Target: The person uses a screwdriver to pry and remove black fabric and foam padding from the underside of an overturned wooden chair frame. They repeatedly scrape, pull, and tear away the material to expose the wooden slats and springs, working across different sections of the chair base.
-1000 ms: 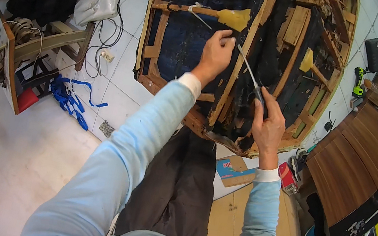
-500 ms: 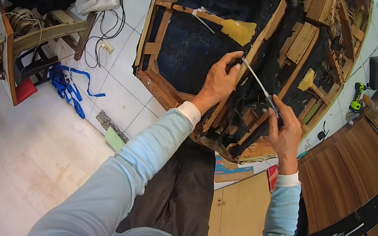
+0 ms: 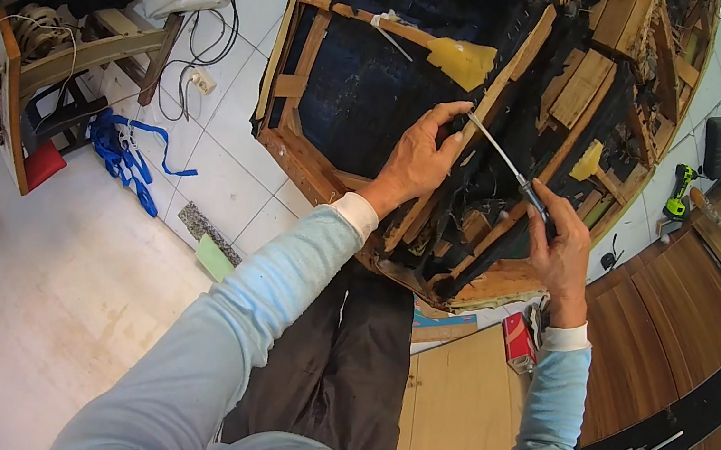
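Note:
A stripped wooden furniture frame (image 3: 301,166) lies before me, with torn black fabric (image 3: 372,102) stretched across its left section. My right hand (image 3: 560,251) grips the handle of a screwdriver (image 3: 501,152), whose long metal shaft points up and left. Its tip meets the edge of a slanted wooden rail (image 3: 517,58), close to my left fingertips. My left hand (image 3: 420,160) rests at that rail, thumb and forefinger curled together around a dark bit that I cannot make out. Yellow foam scraps (image 3: 462,63) cling to the frame.
At the left stands a wooden stand with a machine (image 3: 33,85), near a blue strap (image 3: 124,154) and a black cable (image 3: 203,53) on the tiles. On the right are a brown wood-grain cabinet (image 3: 650,334) and a green drill (image 3: 680,190). A red box (image 3: 517,341) lies below my right hand.
My right hand and the screwdriver handle have shifted slightly right and down, while the tip stays near the rail. My left hand keeps its place; the view has moved slightly.

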`<action>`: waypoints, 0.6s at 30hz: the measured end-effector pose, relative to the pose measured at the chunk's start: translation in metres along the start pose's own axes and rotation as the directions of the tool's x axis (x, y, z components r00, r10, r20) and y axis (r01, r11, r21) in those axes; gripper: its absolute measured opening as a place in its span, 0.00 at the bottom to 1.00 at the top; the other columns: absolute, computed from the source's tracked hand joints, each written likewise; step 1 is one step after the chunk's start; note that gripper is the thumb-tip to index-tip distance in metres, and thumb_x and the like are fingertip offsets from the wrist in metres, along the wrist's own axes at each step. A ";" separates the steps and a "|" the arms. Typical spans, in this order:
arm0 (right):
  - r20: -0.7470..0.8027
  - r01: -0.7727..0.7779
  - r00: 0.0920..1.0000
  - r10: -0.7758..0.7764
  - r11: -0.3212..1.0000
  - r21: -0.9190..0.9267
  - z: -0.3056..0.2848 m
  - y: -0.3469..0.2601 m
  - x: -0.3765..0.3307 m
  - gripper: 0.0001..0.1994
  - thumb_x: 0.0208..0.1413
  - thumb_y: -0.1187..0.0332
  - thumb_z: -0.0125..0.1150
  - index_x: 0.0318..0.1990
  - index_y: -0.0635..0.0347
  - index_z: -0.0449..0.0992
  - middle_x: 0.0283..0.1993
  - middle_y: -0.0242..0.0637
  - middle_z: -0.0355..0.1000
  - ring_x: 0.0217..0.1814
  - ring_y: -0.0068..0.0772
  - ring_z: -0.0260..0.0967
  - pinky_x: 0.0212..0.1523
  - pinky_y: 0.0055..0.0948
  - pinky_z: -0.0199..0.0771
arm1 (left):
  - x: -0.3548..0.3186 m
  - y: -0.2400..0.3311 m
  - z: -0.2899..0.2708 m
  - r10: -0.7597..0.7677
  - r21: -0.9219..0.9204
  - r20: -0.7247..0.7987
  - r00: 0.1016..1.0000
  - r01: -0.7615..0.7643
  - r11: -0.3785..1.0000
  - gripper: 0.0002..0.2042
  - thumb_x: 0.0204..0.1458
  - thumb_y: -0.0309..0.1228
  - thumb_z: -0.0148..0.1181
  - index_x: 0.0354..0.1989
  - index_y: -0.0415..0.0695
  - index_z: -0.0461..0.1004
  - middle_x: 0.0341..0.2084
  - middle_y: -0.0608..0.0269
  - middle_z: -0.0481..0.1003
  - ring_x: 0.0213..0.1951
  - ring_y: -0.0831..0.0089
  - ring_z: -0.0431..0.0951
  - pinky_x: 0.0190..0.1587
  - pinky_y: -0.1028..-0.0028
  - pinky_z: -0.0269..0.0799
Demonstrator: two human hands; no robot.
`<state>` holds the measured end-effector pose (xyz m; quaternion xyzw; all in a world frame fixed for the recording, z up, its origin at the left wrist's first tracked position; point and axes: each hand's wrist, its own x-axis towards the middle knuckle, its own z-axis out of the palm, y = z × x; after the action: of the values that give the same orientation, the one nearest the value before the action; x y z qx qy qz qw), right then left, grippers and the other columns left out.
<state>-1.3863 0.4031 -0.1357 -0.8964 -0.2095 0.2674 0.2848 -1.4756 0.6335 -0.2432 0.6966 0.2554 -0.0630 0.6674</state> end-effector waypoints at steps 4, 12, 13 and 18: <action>-0.052 0.102 0.993 -0.103 0.994 -0.027 -0.004 0.008 0.012 0.12 0.62 0.69 0.66 0.51 0.60 0.80 0.38 0.42 0.80 0.34 0.47 0.78 0.35 0.38 0.75 | 0.000 0.001 -0.005 0.134 0.165 0.025 0.991 -0.137 0.977 0.23 0.65 0.26 0.54 0.69 0.48 0.68 0.60 0.49 0.75 0.61 0.55 0.76 0.64 0.62 0.71; 0.059 0.274 0.960 -0.273 0.883 -0.380 -0.031 0.006 0.045 0.14 0.60 0.59 0.69 0.37 0.61 0.75 0.30 0.43 0.71 0.33 0.53 0.73 0.34 0.45 0.73 | -0.002 0.014 -0.016 0.205 0.453 0.106 0.973 -0.231 0.861 0.27 0.61 0.28 0.57 0.71 0.49 0.65 0.53 0.49 0.77 0.53 0.47 0.78 0.58 0.55 0.73; 0.052 0.306 0.949 -0.312 0.862 -0.403 -0.032 0.005 0.048 0.15 0.61 0.58 0.69 0.37 0.61 0.75 0.29 0.43 0.71 0.32 0.54 0.73 0.33 0.45 0.72 | -0.001 0.012 -0.015 0.259 0.491 0.103 0.960 -0.275 0.826 0.28 0.60 0.29 0.58 0.71 0.49 0.65 0.51 0.51 0.78 0.50 0.49 0.79 0.56 0.54 0.74; 0.297 -0.085 0.947 0.120 0.988 -0.127 -0.032 0.014 0.054 0.23 0.69 0.49 0.58 0.35 0.63 0.79 0.20 0.36 0.67 0.20 0.41 0.67 0.25 0.37 0.68 | -0.005 0.011 -0.008 0.079 0.379 0.023 0.997 -0.081 0.922 0.30 0.63 0.32 0.58 0.74 0.45 0.59 0.55 0.39 0.77 0.52 0.40 0.80 0.57 0.54 0.76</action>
<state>-1.3222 0.4080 -0.1416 -0.8688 -0.2188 0.4043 0.1839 -1.4770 0.6396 -0.2306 0.8223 0.2074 -0.0863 0.5229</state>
